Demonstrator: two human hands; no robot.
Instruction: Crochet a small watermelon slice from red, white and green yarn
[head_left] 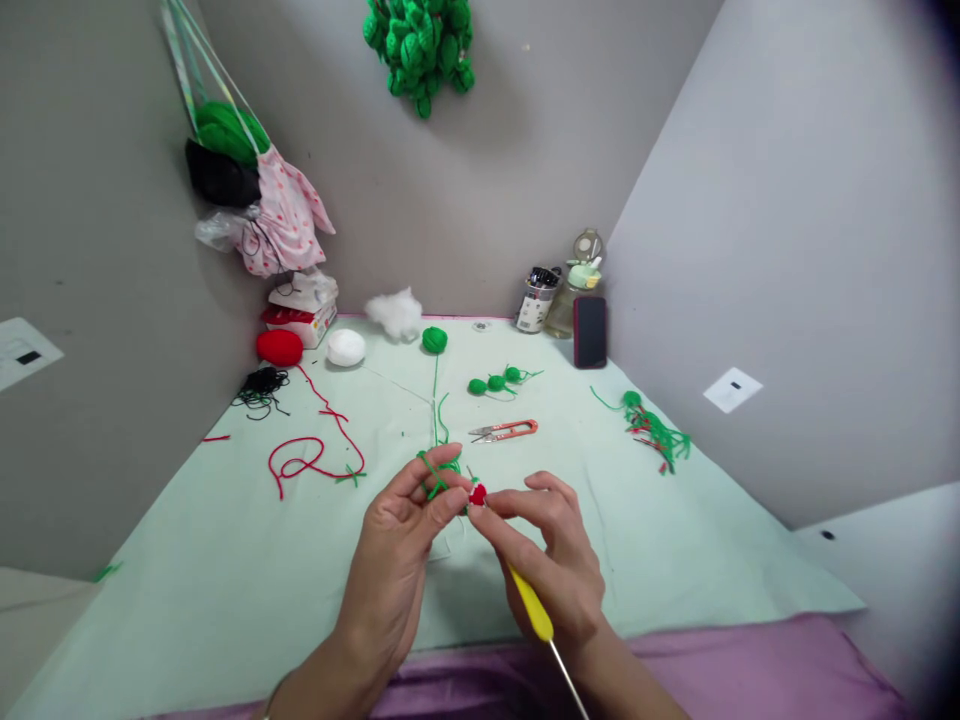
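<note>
My left hand (401, 535) pinches a small red crochet piece (477, 494) with white and green stitches at its edge. Green yarn (433, 480) loops around the fingers of that hand and runs back toward a green yarn ball (434, 340). My right hand (555, 550) is closed around a crochet hook (532, 605) with a yellow grip, its metal rear end pointing down toward me. The hook's front tip is at the red piece, partly hidden by the fingers. Just beyond the hands lie orange-handled thread snips (517, 429).
Farther back are a red yarn ball (280, 348), a white yarn ball (346, 348), stuffing (397, 314) and green crochet balls (496, 383). Green pieces with red strands (656, 430) lie right. A phone (590, 333), pen cup (535, 303) and bottle (568, 305) stand near the wall.
</note>
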